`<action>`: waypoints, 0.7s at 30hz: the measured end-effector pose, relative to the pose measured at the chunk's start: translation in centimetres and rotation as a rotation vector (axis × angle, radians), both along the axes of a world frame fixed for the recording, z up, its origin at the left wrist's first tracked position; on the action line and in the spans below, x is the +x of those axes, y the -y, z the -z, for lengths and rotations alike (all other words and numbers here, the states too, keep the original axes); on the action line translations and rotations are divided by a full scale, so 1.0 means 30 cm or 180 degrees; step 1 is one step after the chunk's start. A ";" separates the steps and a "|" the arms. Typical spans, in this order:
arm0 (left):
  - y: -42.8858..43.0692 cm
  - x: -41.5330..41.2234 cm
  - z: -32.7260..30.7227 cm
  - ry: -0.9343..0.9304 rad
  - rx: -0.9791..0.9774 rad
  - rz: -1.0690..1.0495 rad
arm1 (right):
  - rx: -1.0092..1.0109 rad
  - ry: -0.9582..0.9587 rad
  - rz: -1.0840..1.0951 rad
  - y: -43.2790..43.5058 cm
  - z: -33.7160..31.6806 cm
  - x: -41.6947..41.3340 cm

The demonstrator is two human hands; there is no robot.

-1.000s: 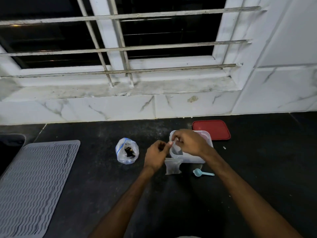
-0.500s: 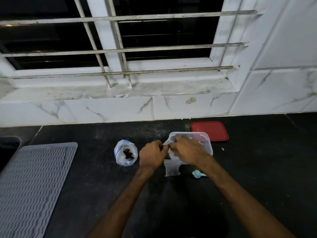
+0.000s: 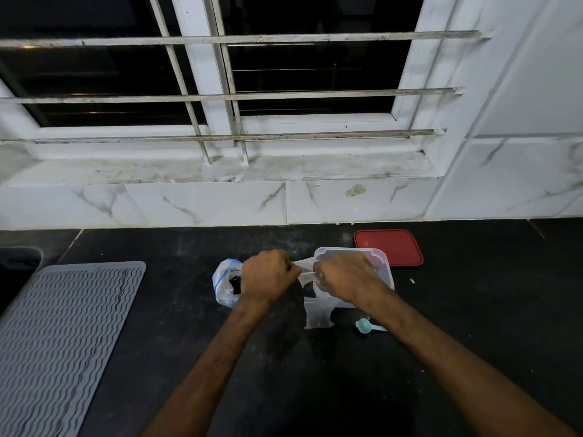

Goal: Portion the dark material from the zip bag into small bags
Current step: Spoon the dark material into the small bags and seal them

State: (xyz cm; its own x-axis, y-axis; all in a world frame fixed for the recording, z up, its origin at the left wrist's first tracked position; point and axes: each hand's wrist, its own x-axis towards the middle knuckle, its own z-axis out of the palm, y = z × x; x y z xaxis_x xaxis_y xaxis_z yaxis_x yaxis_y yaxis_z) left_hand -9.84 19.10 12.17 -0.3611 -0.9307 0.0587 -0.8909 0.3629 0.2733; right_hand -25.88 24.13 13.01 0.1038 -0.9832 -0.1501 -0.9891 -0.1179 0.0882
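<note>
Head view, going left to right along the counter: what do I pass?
Grey ridged mat → zip bag → left hand → small bag pinched by both hands → right hand → red lid.

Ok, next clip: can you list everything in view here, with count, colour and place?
Zip bag: one, clear, dark material inside; counter, left of the left hand.
Held bag: one, clear; stretched between both hands.
Spare bag: one, clear; counter, in front of the tub.
Tub: one, clear, open; behind the right hand.
Lid: one, red; flat behind the tub.
Scoop: one, teal; right of the spare bag.
Mat: one, grey, ribbed; far left.
Counter: one, black.
Window: one, white, barred; above the counter.
Left hand: pinches the held bag.
Right hand: pinches the held bag.
</note>
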 end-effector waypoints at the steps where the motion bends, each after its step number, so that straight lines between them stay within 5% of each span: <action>1: -0.004 -0.005 -0.007 0.0094 -0.0040 -0.0004 | 0.0063 -0.0003 0.0023 0.005 0.003 0.008; 5: -0.006 0.013 0.026 -0.0396 0.0412 0.0235 | 0.0311 0.0632 -0.0231 0.018 -0.017 -0.002; 10: 0.013 0.121 0.086 -0.2205 0.1227 0.0750 | 0.0128 0.0892 -0.0612 -0.006 -0.031 -0.038; 21: -0.021 0.087 0.132 -0.1759 0.0518 0.1046 | 0.0183 0.0929 -0.0627 -0.016 -0.032 0.019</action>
State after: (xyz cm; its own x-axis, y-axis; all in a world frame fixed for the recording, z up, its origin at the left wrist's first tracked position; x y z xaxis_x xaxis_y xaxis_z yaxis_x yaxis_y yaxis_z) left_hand -7.22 19.72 8.23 -0.5848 -0.7899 0.1846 -0.4538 0.5072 0.7326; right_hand -25.30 24.61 13.97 0.3372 -0.9309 -0.1407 -0.9294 -0.3054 -0.2071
